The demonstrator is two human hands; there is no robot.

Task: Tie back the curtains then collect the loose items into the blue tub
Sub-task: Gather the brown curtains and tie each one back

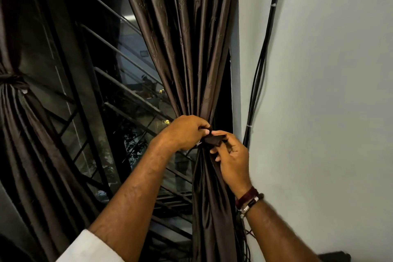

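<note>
Head view, looking at a dark window (119, 95) with slanted bars. Right of centre: brown curtain (187, 38), gathered into a narrow bunch at mid-frame and hanging on to the bottom edge. Left hand (185, 132), fingers curled shut around the bunch at its pinch point. Right hand (231, 159) just beside it, thumb and fingers pinching a dark tie-back strap (213, 139) wrapped at the same spot; hands nearly touching. Beaded bracelets (247, 200) on the right wrist, pale sleeve (89, 249) at lower left. Far left: second curtain (23, 134), already cinched by its own tie (12, 83). Right: pale wall (329, 91) with black cables (263, 59) running down it. No tub anywhere in frame.
</note>
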